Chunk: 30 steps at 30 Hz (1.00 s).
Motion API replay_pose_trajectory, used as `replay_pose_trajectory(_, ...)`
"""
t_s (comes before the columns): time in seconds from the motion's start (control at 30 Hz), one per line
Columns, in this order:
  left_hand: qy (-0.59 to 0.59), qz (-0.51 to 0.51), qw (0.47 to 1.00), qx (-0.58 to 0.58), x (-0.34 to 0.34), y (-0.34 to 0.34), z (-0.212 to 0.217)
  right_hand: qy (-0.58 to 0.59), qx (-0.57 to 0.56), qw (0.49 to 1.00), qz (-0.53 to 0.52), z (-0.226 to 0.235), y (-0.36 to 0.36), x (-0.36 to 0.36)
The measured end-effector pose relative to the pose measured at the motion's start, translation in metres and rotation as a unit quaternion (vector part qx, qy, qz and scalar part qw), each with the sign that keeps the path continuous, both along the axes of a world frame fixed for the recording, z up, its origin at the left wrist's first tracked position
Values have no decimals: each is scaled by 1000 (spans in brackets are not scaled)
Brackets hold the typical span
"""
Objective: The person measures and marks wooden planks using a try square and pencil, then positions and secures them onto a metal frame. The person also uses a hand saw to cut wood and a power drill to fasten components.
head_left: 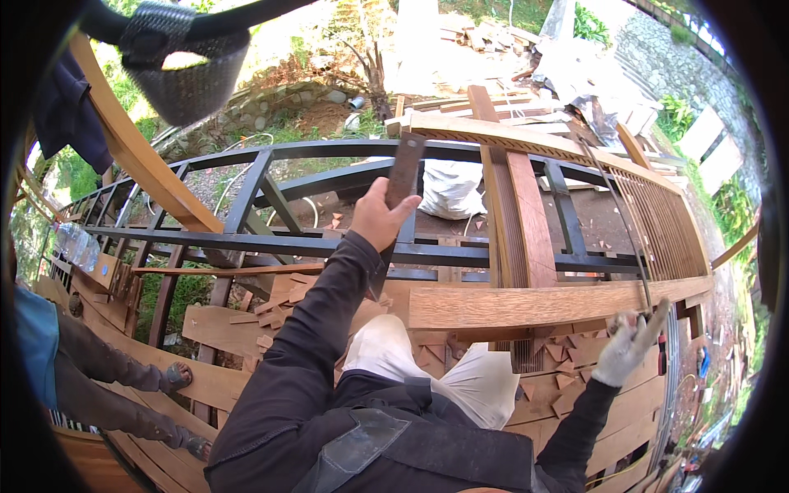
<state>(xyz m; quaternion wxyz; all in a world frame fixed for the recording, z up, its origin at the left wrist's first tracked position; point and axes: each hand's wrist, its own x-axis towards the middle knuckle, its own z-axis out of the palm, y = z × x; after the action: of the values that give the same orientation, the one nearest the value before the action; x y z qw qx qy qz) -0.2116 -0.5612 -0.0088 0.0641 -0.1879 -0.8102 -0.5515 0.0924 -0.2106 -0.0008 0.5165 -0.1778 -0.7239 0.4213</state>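
Observation:
A dark, flat brown bar [405, 168] with a small hole near its top stands upright in my bare left hand [380, 215], fingers closed round it. Its lower part passes behind my sleeve. This bar is against the left end of a wooden frame with slats [653, 222]. At the frame's near right rail [526, 308], my right hand [623, 353], in a pale glove, has one finger stretched out and the others curled. It closes about the near end of a thin dark rod [615, 209] that crosses the frame to the far rail [493, 131].
Under the frame lie dark metal beams [329, 244]. Wood offcuts [275, 312] are scattered over the planks [214, 333]. At left stands another person [82, 370]. A curved timber [136, 156] slants at upper left, and a white sack [452, 189] sits beyond the beams.

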Motion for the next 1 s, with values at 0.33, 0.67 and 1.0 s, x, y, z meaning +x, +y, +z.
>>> replay_pose_trajectory(0.33,200,-168,924,-279,12,-24,43,-161,236,908,307,90,-111,-183)
replay_pose_trajectory(0.67,191,-224,810,-508,3,-61,114,-262,530,755,285,66,-183,-221)
replay_pose_trajectory(1.0,426,-391,788,213,132,-85,155,-316,-102,768,548,24,-143,-274)
